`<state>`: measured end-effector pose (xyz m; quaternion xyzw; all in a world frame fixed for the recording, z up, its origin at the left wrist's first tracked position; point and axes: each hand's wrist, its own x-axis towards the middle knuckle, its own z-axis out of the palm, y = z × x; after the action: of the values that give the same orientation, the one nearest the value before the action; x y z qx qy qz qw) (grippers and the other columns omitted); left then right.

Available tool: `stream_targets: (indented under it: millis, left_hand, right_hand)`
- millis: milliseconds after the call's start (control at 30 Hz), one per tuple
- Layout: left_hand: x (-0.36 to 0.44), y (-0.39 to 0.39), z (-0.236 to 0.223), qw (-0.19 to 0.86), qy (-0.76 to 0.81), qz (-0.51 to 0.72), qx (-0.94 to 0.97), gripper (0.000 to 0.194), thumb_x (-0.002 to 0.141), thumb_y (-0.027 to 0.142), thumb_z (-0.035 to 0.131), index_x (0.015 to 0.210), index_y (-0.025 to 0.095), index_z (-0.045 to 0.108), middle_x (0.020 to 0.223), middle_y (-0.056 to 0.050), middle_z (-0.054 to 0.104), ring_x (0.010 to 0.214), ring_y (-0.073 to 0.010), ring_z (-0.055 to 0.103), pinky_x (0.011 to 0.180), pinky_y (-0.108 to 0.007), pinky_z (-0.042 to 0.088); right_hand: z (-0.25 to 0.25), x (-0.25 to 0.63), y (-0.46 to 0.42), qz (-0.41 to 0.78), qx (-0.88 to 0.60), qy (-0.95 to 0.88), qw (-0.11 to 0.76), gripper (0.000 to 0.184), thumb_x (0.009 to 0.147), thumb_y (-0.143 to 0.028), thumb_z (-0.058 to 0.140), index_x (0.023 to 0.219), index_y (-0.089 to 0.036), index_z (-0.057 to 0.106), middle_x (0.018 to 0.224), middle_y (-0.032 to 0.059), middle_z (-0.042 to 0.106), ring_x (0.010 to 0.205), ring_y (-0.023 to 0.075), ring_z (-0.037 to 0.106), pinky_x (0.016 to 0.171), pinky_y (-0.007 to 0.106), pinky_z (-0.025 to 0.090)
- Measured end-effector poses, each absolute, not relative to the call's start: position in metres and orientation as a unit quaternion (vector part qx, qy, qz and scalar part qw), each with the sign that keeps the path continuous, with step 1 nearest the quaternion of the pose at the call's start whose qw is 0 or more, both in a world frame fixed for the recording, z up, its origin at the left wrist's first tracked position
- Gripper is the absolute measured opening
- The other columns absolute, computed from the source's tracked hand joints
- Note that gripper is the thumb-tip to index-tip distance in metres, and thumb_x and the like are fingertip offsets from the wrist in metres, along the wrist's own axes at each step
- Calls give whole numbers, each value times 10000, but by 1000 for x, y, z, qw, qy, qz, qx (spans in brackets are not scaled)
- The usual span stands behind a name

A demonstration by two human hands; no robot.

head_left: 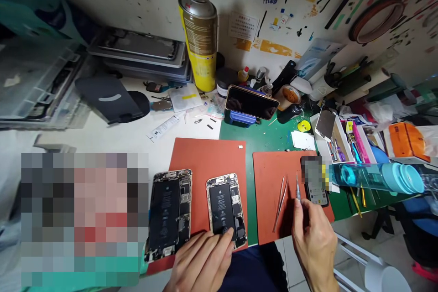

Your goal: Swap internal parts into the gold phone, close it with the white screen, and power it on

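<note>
An opened smartphone (222, 207) lies on the left red mat (201, 155), its black battery and inner parts exposed. My left hand (203, 260) rests over its lower end, fingers stretched out and touching it; the thumb is hidden. A larger opened phone (167, 212) lies to its left, partly over the mat's edge. Above the right red mat (268, 169), my right hand (316, 237) pinches a slim grey screwdriver (298, 189) that points away from me. Metal tweezers (280, 203) lie left of that hand. Just beyond its fingers is a phone with a lit screen (315, 191).
A blue water bottle (379, 177) lies at the right, beside boxes of tools (342, 141). At the back stand a yellow spray can (201, 41) and a propped phone (251, 102). Another person, blurred out (85, 214), is at the left.
</note>
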<state>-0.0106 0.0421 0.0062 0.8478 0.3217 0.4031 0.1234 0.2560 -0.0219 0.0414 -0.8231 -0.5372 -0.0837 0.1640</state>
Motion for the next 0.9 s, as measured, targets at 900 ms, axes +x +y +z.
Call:
stream_targets:
  millis: [900]
  left_hand:
    - [-3,43,10,130,255,369,884,229,1020,213,724,1212,89,710,869,-31,718,817,-198,654,857,-415,516]
  right_hand:
    - [44,234,-5,-11,-795,-566,217,394,1149,-451,481,963,-190,709,821,45,759,625,171,706,586,280,460]
